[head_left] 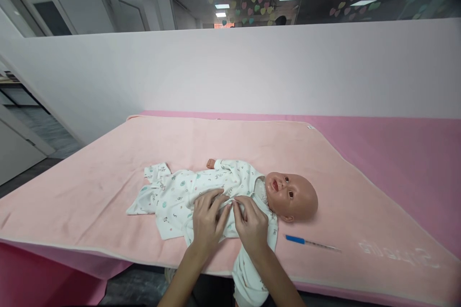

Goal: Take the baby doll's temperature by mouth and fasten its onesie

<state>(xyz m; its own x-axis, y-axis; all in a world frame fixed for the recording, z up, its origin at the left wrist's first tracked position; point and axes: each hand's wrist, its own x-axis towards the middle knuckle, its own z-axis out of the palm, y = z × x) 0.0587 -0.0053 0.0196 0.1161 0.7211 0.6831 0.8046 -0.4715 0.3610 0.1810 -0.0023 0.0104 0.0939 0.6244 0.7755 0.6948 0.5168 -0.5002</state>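
On the near half of the peach blanket (108, 177), spread over a pink bench (414, 153), the doll (293, 196) lies on its back, head to the right, feet to the left; a white printed suit (180, 192) covers its body, and I cannot tell whether the front is fully closed. Left hand (207, 223) rests on the belly, narrow, fingertips pinching the suit's front edge at the chest; right hand (252, 225) just beside it, also narrow, thumb and forefinger nipped on the facing edge; the two sets of fingertips touch over mid-chest. One loose part of the suit hangs over the near edge of the bench, below the right wrist. What looks like a pen (311, 243) with a blue cap lies on the blanket near the doll's head, apart from both hands.

Judgement: the step looks like joining the two front edges at chest height. To do it well:
- grip each edge close to the fastening, not out in the slack;
- draw the cloth flat first, so no fold is trapped;
- press against the doll's chest for support;
- check that the edges line up along their length;
- mind the hanging part, whose weight could drag the suit askew.
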